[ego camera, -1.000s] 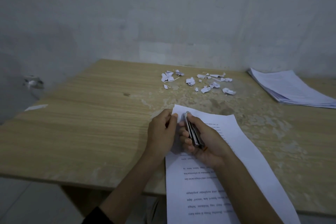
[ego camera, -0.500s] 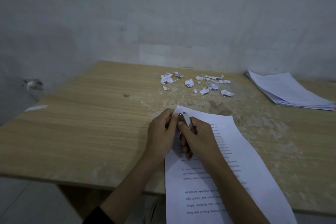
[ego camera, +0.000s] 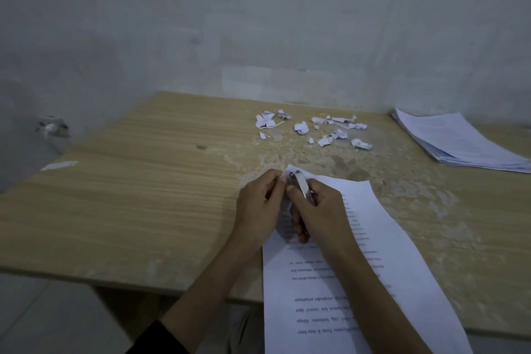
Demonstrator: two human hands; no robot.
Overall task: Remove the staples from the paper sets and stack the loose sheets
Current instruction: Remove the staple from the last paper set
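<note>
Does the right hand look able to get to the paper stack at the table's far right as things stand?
Probably yes: nothing stands between the right hand and the stack. But it grips a metal tool, so it would need to put that down first.

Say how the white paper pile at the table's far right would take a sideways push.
The pile of loose white sheets would probably fan out rather than slide whole: its edges already sit uneven. Lifted by one corner, thin sheets likely droop.
</note>
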